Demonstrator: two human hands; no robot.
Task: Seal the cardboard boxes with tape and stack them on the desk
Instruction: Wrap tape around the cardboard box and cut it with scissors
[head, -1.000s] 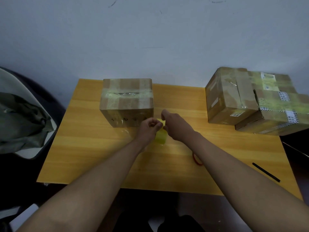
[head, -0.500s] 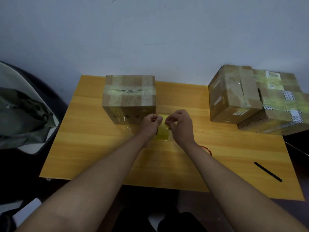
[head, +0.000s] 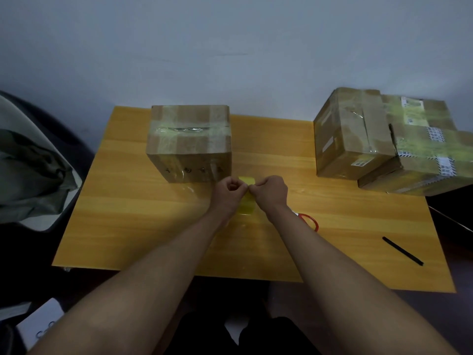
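A taped cardboard box (head: 189, 142) stands at the back left of the wooden desk (head: 128, 213). Just in front of its right corner, my left hand (head: 229, 194) and my right hand (head: 271, 193) both pinch a yellowish roll of tape (head: 247, 201) between them, fingers curled. A clear strip of tape (head: 189, 187) trails from the box's front down to the desk. At the back right, a taped box (head: 353, 134) leans on a flatter taped box (head: 419, 155) with labels.
Red-handled scissors (head: 308, 220) lie partly under my right forearm. A black strip (head: 401, 251) lies near the desk's right front edge. A dark chair with green cloth (head: 28, 165) stands left of the desk. The wall is right behind the desk.
My right hand turned and closed on the tape next to my left hand. Both hands now pinch it close together in front of the box.
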